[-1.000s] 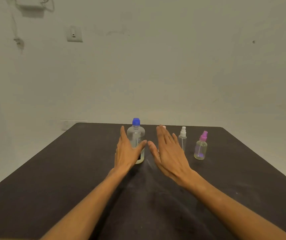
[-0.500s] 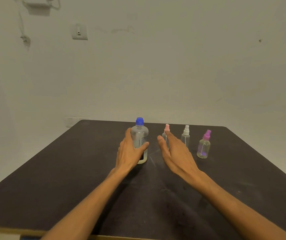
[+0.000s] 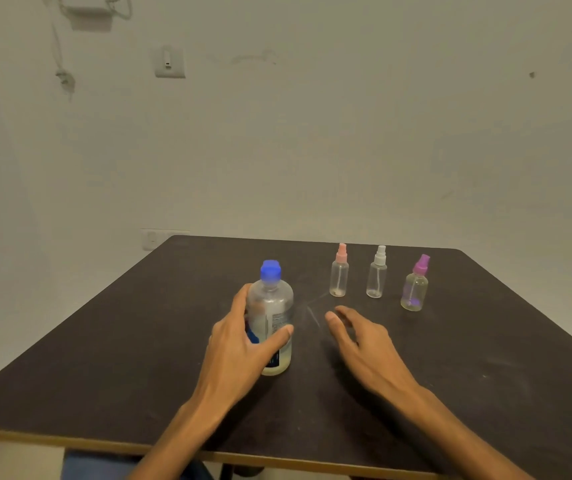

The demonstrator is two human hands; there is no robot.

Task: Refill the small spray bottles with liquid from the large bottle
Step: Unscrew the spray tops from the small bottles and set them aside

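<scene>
1. Dark table [image 3: 139, 341], lower half of frame, against a pale wall [image 3: 346, 133]; wooden front edge along the bottom; bare surface at lower left and lower right.
2. Wall switch [image 3: 169, 62], upper left.
3. Large bottle [image 3: 272, 317], centre frame, upright, long axis vertical, blue cap [image 3: 270, 270] uppermost.
4. Left hand [image 3: 243, 341]: fingers and thumb curled round the large bottle.
5. Right hand [image 3: 360, 341]: loosely spread, holding nothing, just right of the large bottle.
6. Three small spray bottles, upright in a row, right of centre: pink-capped [image 3: 339, 271], white-capped [image 3: 377, 273], purple-capped [image 3: 415, 285].
</scene>
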